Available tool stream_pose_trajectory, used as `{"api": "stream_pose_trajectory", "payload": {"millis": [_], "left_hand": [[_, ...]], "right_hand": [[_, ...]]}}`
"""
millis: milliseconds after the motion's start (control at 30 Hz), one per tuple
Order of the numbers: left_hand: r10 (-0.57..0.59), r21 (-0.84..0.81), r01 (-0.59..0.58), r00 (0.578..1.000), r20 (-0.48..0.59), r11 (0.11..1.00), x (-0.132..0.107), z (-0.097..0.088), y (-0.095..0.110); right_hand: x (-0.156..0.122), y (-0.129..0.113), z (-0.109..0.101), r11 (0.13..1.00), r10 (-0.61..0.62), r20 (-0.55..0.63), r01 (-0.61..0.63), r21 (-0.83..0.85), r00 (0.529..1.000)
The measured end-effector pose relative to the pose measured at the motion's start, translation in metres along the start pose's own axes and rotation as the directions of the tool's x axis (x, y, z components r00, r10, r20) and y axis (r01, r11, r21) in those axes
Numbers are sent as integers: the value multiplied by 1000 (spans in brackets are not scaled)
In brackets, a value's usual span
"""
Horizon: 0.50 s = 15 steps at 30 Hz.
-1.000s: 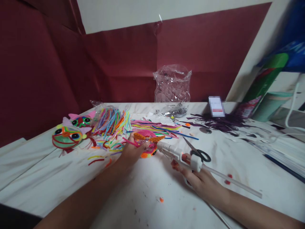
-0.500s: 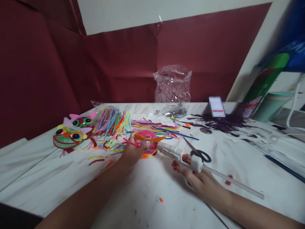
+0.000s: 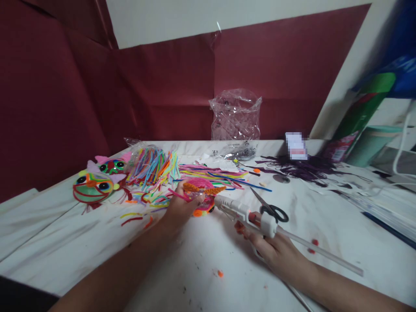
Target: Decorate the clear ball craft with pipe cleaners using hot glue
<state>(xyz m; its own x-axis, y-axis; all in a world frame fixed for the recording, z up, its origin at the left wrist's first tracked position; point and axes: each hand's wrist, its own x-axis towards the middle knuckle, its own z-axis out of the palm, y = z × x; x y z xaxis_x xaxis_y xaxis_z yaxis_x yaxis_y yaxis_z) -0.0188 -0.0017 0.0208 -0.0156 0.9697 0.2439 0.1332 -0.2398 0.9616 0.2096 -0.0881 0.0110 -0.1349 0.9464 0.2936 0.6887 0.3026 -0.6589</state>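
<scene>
My left hand (image 3: pixel 185 201) is closed on the edge of a pink pipe-cleaner craft piece (image 3: pixel 202 184), which has orange ear-like strips and a dark eye. In my right hand (image 3: pixel 273 249) is a white hot glue gun (image 3: pixel 240 209), with a long clear glue stick (image 3: pixel 325 253) jutting from its rear. The gun's nozzle points left and is close to the craft's right side; whether it touches I cannot tell. Open black-handled scissors (image 3: pixel 273 210) lie just behind the glue gun.
Two finished-looking animal faces (image 3: pixel 94 188) lie at the left. Bundled colourful pipe cleaners (image 3: pixel 156 167) and loose ones spread behind my left hand. A clear plastic bag (image 3: pixel 236 115) stands at the back. Purple strips (image 3: pixel 299 168), a phone (image 3: pixel 296 146) and a green cup (image 3: pixel 373 145) are at the right.
The rear of the glue gun and its glue stick have dipped slightly and shifted a little right. My left hand and the craft piece have stayed nearly still.
</scene>
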Motion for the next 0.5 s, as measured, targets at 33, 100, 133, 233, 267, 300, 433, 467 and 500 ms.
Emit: {"api": "stream_pose_trajectory", "payload": {"millis": [33, 100, 133, 233, 267, 300, 433, 467, 500], "left_hand": [[-7, 21, 7, 1000, 11, 1000, 0, 0, 0], [-21, 49, 20, 1000, 23, 999, 0, 1, 0], [-20, 52, 19, 999, 25, 998, 0, 1, 0], [15, 69, -17, 1000, 19, 997, 0, 1, -1], [21, 78, -23, 1000, 21, 997, 0, 1, -2], [22, 83, -24, 999, 24, 996, 0, 0, -2], [4, 85, -6, 1000, 29, 996, 0, 0, -3], [-4, 81, 1, 1000, 30, 997, 0, 0, -3], [-13, 74, 11, 999, 30, 997, 0, 0, -3]], "right_hand": [[0, 0, 0, 1000, 0, 3, 0, 3, 1000], [0, 0, 0, 1000, -5, 7, 5, 9, 1000], [1, 0, 0, 1000, -3, 9, 3, 14, 1000], [2, 0, 1, 999, 6, 14, -7, 42, 1000], [2, 0, 1, 999, 7, 19, -8, 49, 1000], [2, 1, 1, 999, 8, 18, -9, 47, 1000], [2, 2, 0, 999, 43, 11, -43, 24, 999], [1, 2, -1, 998, 47, 17, -47, 30, 999], [1, 2, -1, 998, 43, 24, -43, 40, 999]]}}
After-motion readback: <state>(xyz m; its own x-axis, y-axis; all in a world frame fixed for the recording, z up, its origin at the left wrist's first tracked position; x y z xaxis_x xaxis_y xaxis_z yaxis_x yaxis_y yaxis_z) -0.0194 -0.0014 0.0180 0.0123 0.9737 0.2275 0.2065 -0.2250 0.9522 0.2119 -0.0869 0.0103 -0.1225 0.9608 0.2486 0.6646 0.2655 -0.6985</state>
